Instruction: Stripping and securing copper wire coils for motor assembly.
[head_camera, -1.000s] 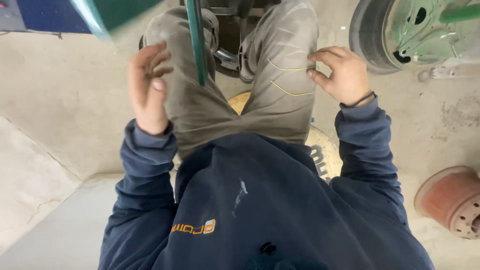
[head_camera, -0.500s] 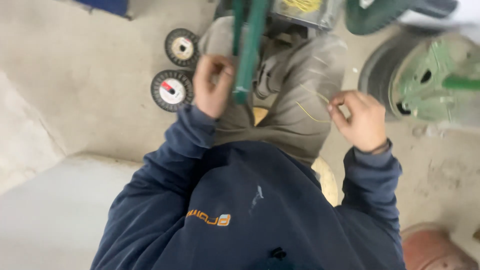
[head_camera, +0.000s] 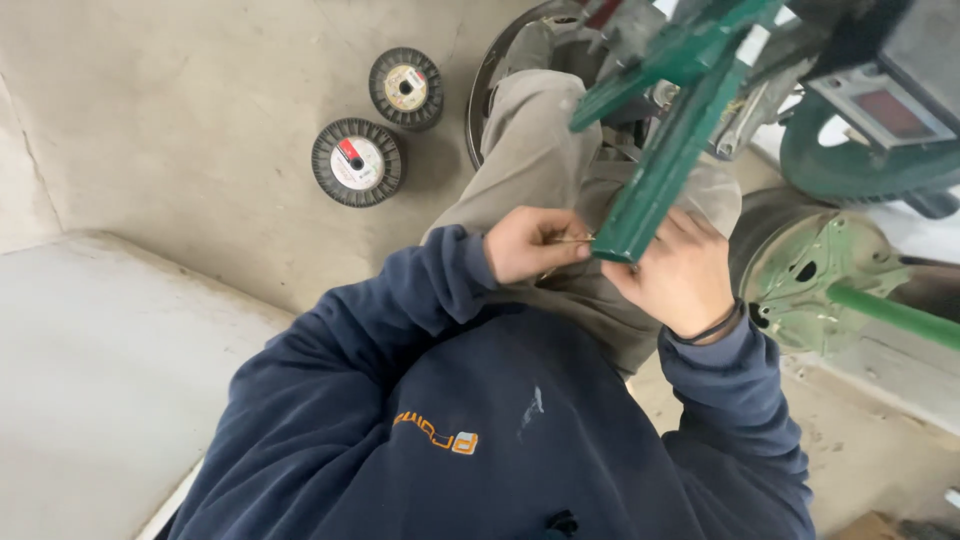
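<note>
A thin pale wire (head_camera: 568, 240) was pinched in the left hand (head_camera: 528, 244) at the lower end of a green painted metal bar (head_camera: 668, 160). The right hand (head_camera: 678, 272) was pressed against that end. Two black ribbed spools (head_camera: 357, 162) were seen lying on the concrete floor (head_camera: 200, 120).

Two dark wire spools lie on the concrete floor (head_camera: 200, 150) in the upper left of the frame. The nearer spool (head_camera: 357, 162) carries a round white label with a red patch; the farther spool (head_camera: 406, 88), just above and to its right, bears a round pale cream label. At the upper right corner, a grey box holds a small rectangular screen (head_camera: 885, 112), dull red in a pale frame.
</note>
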